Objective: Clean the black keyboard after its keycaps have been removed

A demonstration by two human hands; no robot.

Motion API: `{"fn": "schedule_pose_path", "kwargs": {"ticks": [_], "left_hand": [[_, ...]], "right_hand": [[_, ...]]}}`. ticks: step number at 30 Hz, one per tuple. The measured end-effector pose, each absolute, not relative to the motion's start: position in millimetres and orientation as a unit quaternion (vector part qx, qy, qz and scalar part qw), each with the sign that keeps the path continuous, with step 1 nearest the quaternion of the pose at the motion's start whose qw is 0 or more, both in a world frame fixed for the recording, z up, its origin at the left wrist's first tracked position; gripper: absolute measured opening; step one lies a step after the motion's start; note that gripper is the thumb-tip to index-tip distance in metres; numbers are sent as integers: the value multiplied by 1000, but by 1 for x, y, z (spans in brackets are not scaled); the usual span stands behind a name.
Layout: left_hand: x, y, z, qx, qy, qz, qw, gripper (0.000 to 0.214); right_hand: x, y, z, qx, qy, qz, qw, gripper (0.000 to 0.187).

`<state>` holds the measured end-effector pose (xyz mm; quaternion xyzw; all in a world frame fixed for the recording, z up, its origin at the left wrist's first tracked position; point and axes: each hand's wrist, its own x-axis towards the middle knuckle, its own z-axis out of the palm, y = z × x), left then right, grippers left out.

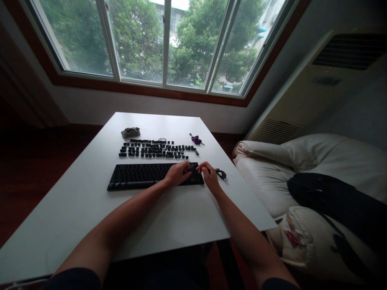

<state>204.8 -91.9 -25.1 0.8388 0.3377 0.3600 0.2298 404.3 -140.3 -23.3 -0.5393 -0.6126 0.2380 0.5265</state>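
Note:
A black keyboard lies across the white table in front of me, many of its keycaps off. Over its right part, my left hand is closed, fingers curled around something dark and small that I cannot make out. My right hand is at the keyboard's right end, thumb and fingers drawn together in a pinch; whatever is between them is too small to tell. Behind the keyboard, loose black keycaps are laid out in rows. To the right of my right hand lies a coiled black cable.
On the white table, a grey crumpled cloth lies at the back left and a small purple item at the back right. A pale sofa with a dark bag stands to the right. Beyond the table is a window.

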Motion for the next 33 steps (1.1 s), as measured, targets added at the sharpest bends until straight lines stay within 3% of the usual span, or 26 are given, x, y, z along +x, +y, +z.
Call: {"fn": "schedule_pose_path", "kwargs": {"ticks": [7,26,33], "left_hand": [[205,-91,-27,853,329,354,200,15],[202,-99,-19,882,337,322,63,12],[179,-103,-18,906,301,289,67,10]], "right_hand": [[400,-136,-27,-612,-629,217,427,34],[392,-103,-23,-577,-588,336,457,34],[425,-68,-14,-665,-501,294,469,30]]}}
